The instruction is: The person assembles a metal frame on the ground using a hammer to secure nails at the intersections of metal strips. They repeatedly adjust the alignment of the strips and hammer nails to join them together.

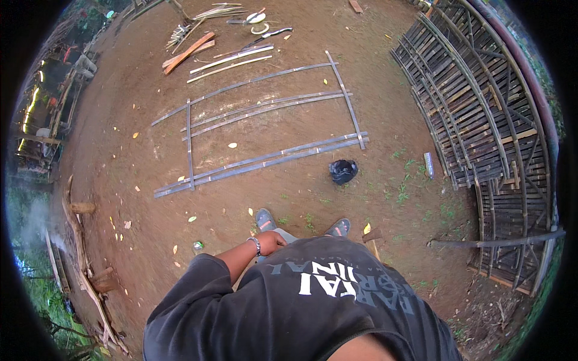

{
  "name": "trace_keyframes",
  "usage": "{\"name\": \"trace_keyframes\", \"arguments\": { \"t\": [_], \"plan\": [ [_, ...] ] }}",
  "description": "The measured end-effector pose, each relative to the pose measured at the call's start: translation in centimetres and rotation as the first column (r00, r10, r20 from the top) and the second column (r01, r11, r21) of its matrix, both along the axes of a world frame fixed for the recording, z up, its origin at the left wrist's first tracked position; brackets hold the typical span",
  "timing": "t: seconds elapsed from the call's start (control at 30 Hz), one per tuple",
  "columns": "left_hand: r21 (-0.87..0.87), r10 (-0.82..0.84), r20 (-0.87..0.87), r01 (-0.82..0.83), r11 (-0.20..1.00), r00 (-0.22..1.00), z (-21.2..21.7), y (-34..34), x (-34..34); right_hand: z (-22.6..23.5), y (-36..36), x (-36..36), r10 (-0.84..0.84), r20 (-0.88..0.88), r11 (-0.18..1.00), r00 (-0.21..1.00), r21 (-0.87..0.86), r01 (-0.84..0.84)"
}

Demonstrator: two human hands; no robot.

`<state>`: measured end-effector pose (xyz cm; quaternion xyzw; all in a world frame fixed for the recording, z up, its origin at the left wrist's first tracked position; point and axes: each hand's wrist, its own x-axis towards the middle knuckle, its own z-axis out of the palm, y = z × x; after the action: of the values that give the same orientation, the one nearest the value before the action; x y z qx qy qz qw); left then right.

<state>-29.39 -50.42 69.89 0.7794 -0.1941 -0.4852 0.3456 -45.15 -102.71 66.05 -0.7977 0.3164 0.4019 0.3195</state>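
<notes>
My left hand (271, 242), with a bracelet at the wrist, is in front of my body beside my grey trouser leg. Its fingers look curled and closed, and whatever they may hold is hidden. My right hand is out of sight behind my dark shirt. To the right of my feet, a brown block on a pale handle (372, 235) shows partly past the shirt's edge. Ahead lies a frame of split bamboo strips (265, 159): long strips run across, joined by an upright strip (189, 144) at the left and another (347, 102) at the right.
A black plastic bag (343, 171) sits near the frame's right corner. Slatted bamboo panels (481, 102) stand at the right, near a plastic bottle (428, 165). Loose strips (230, 64), reddish planks (188, 53) and a long blade (268, 37) lie farther off. A log (75, 222) borders the left.
</notes>
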Motion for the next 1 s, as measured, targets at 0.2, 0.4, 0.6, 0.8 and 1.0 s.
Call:
{"name": "trace_keyframes", "arguments": {
  "t": [0.2,0.4,0.6,0.8,1.0],
  "plan": [
    [-0.017,0.248,0.085,-0.248,0.969,0.965,4.8,-6.8,0.6,-0.4,-6.9,2.6,0.069,0.041,0.997,0.997,0.019,-0.07],
    [-0.074,0.298,-0.036,-0.3,0.951,0.954,11.6,-10.7,1.3,0.4,-10.4,7.5,0.101,0.068,0.992,0.993,0.071,-0.106],
    [-0.105,0.499,-0.034,-0.5,0.86,0.866,9.1,-13.9,3.8,2.0,-11.2,14.4,0.06,0.083,0.985,0.995,0.156,-0.072],
    [-0.049,0.54,-0.423,-0.614,0.788,0.727,6.2,-16.8,15.1,4.1,-12.0,21.3,-0.104,0.132,0.928,0.986,0.368,0.048],
    [0.013,0.462,-0.706,-0.642,0.767,0.537,3.3,-17.0,20.0,10.9,-16.3,28.8,-0.196,-0.079,0.788,0.977,0.58,0.205]
  ]
}}
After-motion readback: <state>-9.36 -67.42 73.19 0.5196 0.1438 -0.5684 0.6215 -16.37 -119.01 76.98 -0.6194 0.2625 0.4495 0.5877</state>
